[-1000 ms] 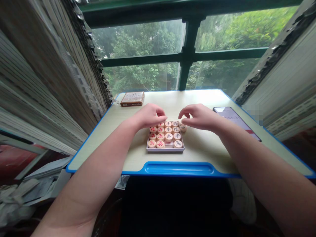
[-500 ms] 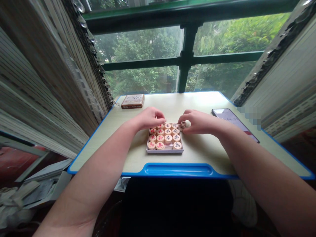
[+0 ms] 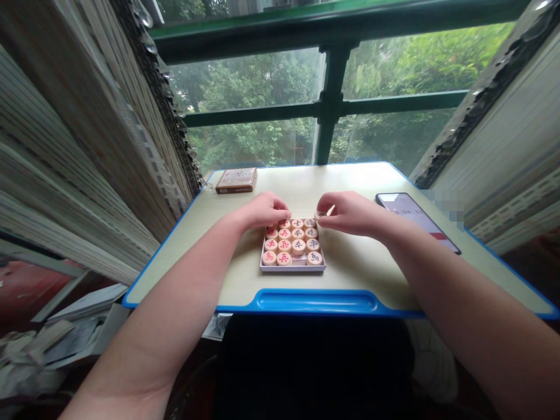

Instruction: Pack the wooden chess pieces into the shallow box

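Note:
A shallow white box (image 3: 293,269) holds rows of round wooden xiangqi pieces. Red-marked pieces (image 3: 284,245) fill its left side, and black-marked ones (image 3: 312,245) stand on the right. A gap in the front row, third from the left, shows the box floor. My left hand (image 3: 268,209) lies over the far left corner with its fingers curled together; whether they grip anything is hidden. Just beyond the far right corner, my right hand (image 3: 343,210) pinches a xiangqi piece (image 3: 320,215), mostly covered by the fingers.
A small brown box (image 3: 236,181) lies at the table's far left. To the right, a phone (image 3: 417,219) lies partly behind my right forearm. The pale table (image 3: 350,274) has a blue rim with a moulded front groove (image 3: 317,301). Curtains flank both sides; a window stands behind.
My right hand has lifted slightly and moved a little left and away from me, with its piece now close to the far right corner. My left hand has barely shifted.

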{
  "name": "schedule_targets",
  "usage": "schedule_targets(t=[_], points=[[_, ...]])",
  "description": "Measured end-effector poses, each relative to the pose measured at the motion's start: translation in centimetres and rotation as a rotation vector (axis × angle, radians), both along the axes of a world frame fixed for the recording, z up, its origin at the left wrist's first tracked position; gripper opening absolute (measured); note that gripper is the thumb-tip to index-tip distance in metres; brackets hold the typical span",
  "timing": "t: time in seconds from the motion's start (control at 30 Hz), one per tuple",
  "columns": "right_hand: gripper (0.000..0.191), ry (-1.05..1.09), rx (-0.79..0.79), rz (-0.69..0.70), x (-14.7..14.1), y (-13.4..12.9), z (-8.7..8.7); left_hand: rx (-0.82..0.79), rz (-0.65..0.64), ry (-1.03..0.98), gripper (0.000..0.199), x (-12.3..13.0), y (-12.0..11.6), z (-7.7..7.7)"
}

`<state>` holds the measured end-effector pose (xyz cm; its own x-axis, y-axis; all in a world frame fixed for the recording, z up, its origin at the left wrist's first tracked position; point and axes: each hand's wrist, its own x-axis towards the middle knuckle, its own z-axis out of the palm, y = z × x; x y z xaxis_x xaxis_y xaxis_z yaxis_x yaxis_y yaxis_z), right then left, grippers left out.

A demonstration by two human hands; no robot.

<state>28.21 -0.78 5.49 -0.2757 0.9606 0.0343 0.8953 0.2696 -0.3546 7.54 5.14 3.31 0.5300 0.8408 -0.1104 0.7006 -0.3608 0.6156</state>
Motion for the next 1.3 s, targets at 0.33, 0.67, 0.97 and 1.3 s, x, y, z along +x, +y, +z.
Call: schedule_targets(t=[0.33, 0.67, 0.97, 1.3], points=[[0.013, 0.478, -0.413, -0.191, -0.6, -0.2, -0.2, -0.329, 0.267, -0.064, 0.018, -1.5, -0.3, 1.4], [0.015, 0.512, -0.372, -0.106, -0.5, -0.3, -0.8, -0.402, 0.358, -0.132, 0.011, -1.5, -0.9, 2.4], [0.018, 0.552, -0.17, -0.18, -0.9, 0.3, -0.9, -0.366, 0.395, -0.235, 0.012, -1.9, 0.5, 1.7], [0.018, 0.696, -0.182, -0.248, -0.8, 0.9, -1.4, -0.359, 0.463, -0.323, 0.01, -1.7, 1.3, 1.0]])
